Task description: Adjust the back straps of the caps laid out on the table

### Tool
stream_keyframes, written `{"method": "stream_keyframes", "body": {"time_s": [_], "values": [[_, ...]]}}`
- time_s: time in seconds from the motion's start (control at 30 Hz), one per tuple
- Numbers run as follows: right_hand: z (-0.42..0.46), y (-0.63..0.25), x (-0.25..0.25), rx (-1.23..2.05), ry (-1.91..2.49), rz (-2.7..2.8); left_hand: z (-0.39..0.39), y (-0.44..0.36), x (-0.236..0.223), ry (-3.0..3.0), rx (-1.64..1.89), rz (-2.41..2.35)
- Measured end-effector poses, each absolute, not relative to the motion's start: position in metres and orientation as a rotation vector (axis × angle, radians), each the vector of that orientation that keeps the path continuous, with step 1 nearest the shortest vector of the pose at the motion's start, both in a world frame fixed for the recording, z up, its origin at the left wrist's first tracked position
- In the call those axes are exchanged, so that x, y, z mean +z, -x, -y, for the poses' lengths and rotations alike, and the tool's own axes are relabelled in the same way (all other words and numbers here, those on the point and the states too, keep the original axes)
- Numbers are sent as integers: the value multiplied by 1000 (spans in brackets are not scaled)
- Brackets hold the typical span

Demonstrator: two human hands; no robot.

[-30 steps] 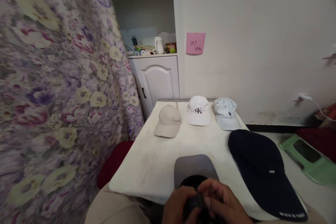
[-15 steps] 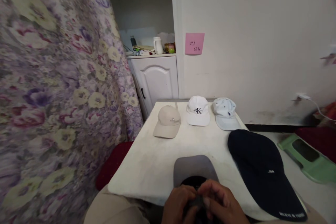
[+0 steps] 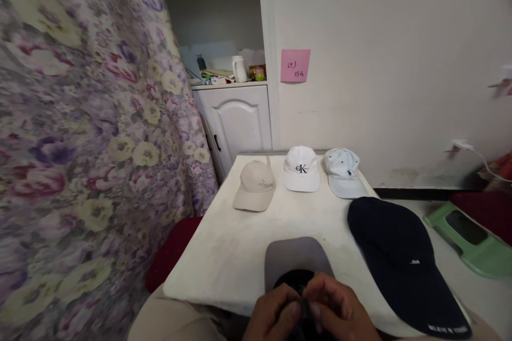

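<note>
At the bottom edge, my left hand and my right hand meet over the back of a grey cap lying upside down on the white table. Both have their fingers curled and pinched on the cap's dark rear part, probably its strap; what lies between the fingertips is mostly hidden. The grey brim points away from me. Beside my right hand lies a large dark navy cap.
Along the table's far edge stand a beige cap, a white cap with a black logo and a pale blue cap. A floral curtain hangs left. A white cabinet, a pink note and a green stool lie around.
My hands have barely shifted, fingertips drawn slightly closer together on the cap's back. The view drifted a little; the caps have not moved.
</note>
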State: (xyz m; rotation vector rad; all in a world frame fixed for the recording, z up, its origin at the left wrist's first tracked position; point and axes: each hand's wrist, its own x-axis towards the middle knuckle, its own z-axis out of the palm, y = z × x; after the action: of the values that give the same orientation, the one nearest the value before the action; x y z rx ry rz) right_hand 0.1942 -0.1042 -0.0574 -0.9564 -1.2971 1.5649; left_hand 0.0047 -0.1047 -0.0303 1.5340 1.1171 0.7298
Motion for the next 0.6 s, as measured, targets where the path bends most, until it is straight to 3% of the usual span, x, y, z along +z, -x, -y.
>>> {"method": "stream_keyframes", "body": {"time_s": [0.6], "values": [[103, -207, -37, 1613, 1067, 1378, 94, -9, -20, -1385, 643, -808]]}}
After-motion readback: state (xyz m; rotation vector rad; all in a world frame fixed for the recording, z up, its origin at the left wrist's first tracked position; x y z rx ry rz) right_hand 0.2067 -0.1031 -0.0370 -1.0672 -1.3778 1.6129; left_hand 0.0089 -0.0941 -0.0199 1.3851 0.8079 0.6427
